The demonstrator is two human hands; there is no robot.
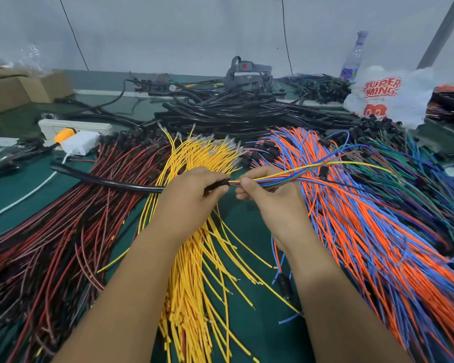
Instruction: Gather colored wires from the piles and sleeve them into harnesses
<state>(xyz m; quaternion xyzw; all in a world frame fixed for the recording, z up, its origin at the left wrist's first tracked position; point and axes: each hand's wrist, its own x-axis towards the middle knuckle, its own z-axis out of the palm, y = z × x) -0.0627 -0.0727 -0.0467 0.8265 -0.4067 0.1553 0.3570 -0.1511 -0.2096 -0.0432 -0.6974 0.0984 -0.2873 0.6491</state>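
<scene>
Feeding a gathered bundle of colored wires (270, 179) into a black sleeve (108, 180) is the step in hand, judging by how the two meet between the hands. The left hand (194, 189) grips the sleeve's mouth with fingers curled round it, the rest of the tube trailing left over the red and black pile (63, 231). The right hand (268, 195) pinches the bundle just beside that mouth, the loose lengths running right across the orange and blue pile (364, 218). Both work above the yellow pile (194, 271) on the green surface (247, 323). To do this well, the wire tips should stay even and tight so none catches on the rim; short pushes from close behind the opening, regripping often, would likely keep the thin wires from buckling. A straight sleeve should ease their passage too.
</scene>
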